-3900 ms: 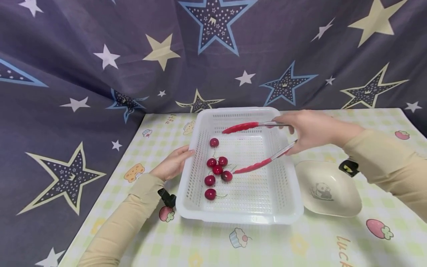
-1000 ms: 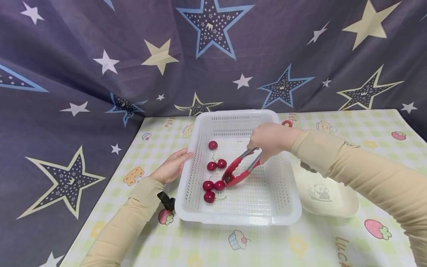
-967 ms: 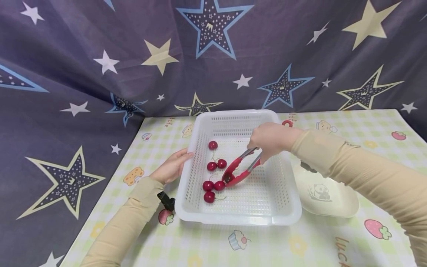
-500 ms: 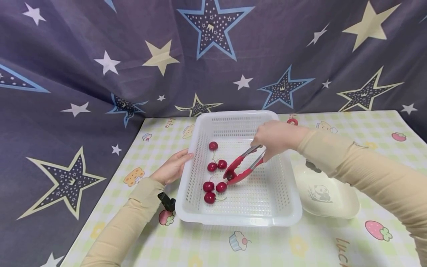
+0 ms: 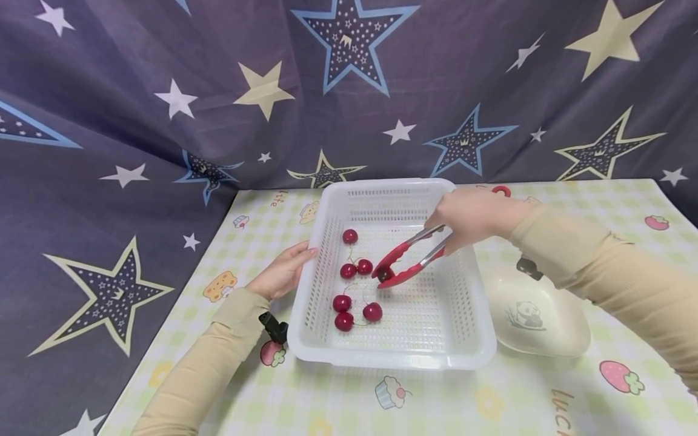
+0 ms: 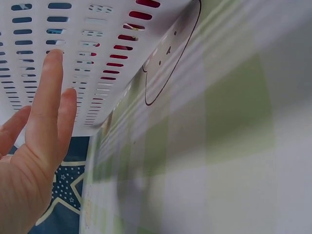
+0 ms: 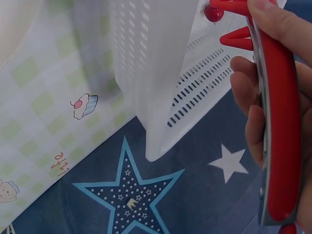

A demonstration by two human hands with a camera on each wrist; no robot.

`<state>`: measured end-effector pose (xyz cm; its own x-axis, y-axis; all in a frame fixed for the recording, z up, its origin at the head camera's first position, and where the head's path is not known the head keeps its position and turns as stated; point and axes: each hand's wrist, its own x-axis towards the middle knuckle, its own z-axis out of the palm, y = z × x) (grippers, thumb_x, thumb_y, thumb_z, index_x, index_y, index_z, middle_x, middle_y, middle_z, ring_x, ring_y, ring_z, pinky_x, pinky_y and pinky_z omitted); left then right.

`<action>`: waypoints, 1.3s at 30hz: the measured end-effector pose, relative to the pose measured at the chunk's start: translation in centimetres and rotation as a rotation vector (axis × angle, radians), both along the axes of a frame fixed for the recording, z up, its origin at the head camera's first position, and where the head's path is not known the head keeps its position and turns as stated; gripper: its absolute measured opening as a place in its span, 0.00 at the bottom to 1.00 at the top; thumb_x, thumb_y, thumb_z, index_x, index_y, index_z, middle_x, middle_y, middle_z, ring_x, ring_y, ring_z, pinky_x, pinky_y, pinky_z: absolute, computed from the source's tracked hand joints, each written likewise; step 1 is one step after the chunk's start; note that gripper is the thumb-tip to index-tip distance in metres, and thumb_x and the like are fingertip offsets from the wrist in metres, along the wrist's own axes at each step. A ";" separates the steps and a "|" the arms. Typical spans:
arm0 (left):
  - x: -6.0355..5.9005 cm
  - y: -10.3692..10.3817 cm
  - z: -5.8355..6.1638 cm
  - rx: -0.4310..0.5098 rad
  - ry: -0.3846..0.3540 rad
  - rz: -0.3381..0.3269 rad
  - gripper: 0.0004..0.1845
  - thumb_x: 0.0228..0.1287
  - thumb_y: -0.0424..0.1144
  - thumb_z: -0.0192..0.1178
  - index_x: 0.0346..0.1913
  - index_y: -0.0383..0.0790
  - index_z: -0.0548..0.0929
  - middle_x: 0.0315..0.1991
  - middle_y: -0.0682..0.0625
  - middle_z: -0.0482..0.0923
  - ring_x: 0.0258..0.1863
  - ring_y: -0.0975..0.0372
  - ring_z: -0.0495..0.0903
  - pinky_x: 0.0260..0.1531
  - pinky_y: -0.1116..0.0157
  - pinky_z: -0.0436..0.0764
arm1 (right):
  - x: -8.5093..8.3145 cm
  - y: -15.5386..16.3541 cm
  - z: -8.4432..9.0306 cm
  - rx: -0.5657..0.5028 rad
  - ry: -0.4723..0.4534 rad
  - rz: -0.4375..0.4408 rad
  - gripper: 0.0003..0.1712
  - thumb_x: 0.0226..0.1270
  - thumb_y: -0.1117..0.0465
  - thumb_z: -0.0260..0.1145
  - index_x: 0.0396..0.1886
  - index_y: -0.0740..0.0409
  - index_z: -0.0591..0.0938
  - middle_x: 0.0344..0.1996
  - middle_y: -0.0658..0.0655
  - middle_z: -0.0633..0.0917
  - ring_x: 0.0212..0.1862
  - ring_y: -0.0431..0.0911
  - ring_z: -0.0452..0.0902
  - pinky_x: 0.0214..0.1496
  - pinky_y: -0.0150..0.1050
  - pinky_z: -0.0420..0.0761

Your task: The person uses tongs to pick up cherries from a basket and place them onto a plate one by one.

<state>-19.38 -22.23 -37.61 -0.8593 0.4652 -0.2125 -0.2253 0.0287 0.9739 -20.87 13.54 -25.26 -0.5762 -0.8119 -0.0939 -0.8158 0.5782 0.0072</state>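
I see a green-checked cartoon tablecloth [image 5: 305,399] backed by a dark star-print curtain [image 5: 163,91]. My right hand [image 5: 471,215] grips red silicone-tipped metal tongs [image 5: 406,263] pinching a dark red cherry [image 5: 384,276] above the white perforated plastic basket [image 5: 392,357]; my left hand [image 5: 283,272] rests flat-fingered against its side. The cherry is mostly hidden between the tips.
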 end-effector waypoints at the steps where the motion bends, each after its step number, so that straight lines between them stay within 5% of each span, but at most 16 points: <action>1: 0.0 0.0 0.0 -0.001 0.003 -0.002 0.30 0.75 0.44 0.44 0.73 0.36 0.53 0.65 0.33 0.64 0.50 0.64 0.80 0.52 0.63 0.81 | 0.0 0.2 0.1 -0.010 -0.002 -0.005 0.16 0.44 0.55 0.78 0.36 0.51 0.87 0.29 0.50 0.88 0.25 0.41 0.76 0.29 0.37 0.80; 19: 0.2 0.0 0.4 -0.028 0.009 -0.001 0.29 0.75 0.44 0.43 0.73 0.37 0.51 0.68 0.31 0.59 0.53 0.61 0.79 0.54 0.62 0.79 | 0.6 5.5 0.6 -0.192 0.015 -0.092 0.22 0.40 0.53 0.79 0.41 0.46 0.86 0.21 0.42 0.82 0.19 0.33 0.69 0.20 0.32 0.71; 39: 0.1 0.0 0.0 -0.029 0.018 -0.002 0.29 0.75 0.44 0.42 0.73 0.37 0.51 0.67 0.31 0.61 0.52 0.61 0.80 0.54 0.61 0.80 | 1.4 12.6 1.0 -0.333 0.106 -0.106 0.28 0.34 0.57 0.82 0.41 0.59 0.87 0.17 0.37 0.78 0.18 0.27 0.62 0.17 0.25 0.63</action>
<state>-19.30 -22.26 -37.59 -0.8623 0.4607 -0.2101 -0.2071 0.0576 0.9766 -19.49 26.13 -24.29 -0.6509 -0.7234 0.2303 -0.7563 0.6441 -0.1142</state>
